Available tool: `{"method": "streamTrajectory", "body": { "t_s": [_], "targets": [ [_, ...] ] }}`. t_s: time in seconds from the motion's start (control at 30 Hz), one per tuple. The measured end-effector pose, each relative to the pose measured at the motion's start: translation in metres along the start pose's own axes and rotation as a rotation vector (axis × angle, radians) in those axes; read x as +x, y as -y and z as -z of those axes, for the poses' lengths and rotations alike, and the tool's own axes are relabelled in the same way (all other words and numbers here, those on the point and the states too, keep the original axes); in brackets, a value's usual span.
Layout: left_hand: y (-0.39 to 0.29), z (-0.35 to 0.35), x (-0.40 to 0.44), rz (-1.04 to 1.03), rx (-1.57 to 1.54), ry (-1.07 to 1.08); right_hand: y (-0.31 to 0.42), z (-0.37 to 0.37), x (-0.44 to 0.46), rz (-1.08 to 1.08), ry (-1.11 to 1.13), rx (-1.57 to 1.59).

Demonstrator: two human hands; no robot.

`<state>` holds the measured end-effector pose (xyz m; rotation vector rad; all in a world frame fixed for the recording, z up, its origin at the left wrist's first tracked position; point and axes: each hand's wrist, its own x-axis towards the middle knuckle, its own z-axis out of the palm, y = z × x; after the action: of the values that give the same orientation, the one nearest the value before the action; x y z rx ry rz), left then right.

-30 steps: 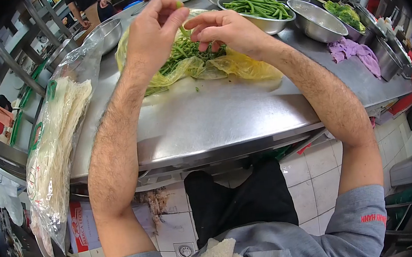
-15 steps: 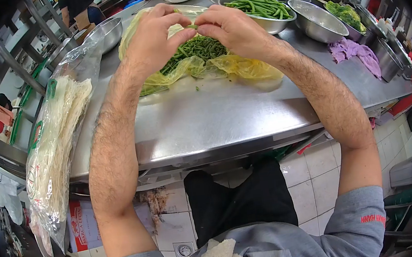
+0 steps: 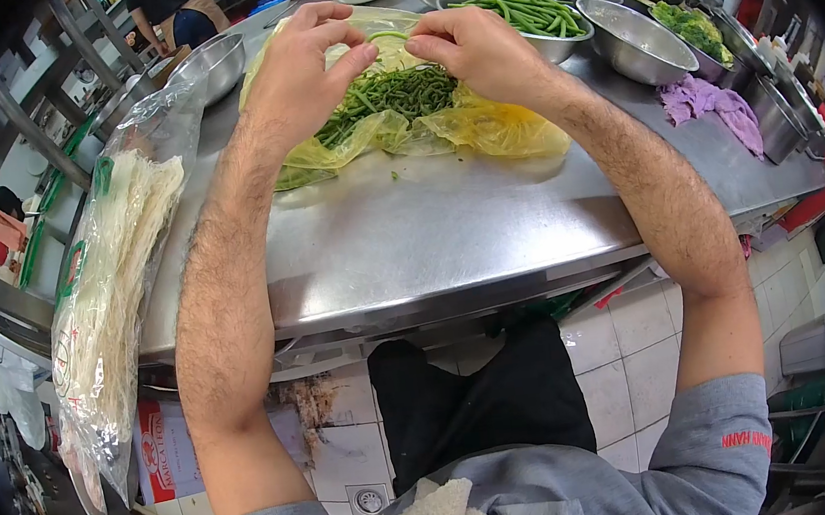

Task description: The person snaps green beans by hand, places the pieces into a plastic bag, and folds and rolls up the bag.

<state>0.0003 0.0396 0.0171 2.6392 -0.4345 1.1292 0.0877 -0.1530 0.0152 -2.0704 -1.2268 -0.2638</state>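
Note:
A single green bean point(image 3: 388, 35) spans the gap between my two hands, bent in a slight arch. My left hand point(image 3: 307, 67) has its fingertips at the bean's left end, thumb and forefinger curled toward each other. At the other end, my right hand point(image 3: 479, 47) pinches the bean between thumb and forefinger. Beneath them lies a heap of thin green bean trimmings point(image 3: 396, 96) on a yellow plastic bag point(image 3: 500, 133) spread over the steel table. Behind the right hand, a metal bowl point(image 3: 560, 49) is piled with whole green beans point(image 3: 533, 12).
On the left lies a clear bag of white noodle-like strands point(image 3: 121, 258). An empty-looking steel bowl point(image 3: 636, 43), a bowl of leafy greens point(image 3: 688, 29) and a purple cloth point(image 3: 711, 110) are on the right. Another person point(image 3: 175, 11) stands at the far left.
My hands have moved apart, the left one leftward and the right one rightward. More of the green bean shows between them. The person at the far left has shifted.

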Motion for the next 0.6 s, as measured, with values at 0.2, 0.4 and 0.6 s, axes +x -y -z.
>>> {"method": "streamTrajectory", "body": {
  "t_s": [0.2,0.4,0.6],
  "targets": [
    [-0.012,-0.004,0.001,0.168,-0.022,0.125,-0.005,-0.008,0.001,0.199,-0.096,0.003],
    [-0.011,-0.002,0.001,0.029,-0.077,0.137,-0.001,-0.004,-0.001,0.221,-0.060,-0.040],
    [-0.014,0.005,0.003,0.139,-0.064,0.046,-0.010,-0.005,0.003,0.311,-0.140,-0.147]
  ]
}}
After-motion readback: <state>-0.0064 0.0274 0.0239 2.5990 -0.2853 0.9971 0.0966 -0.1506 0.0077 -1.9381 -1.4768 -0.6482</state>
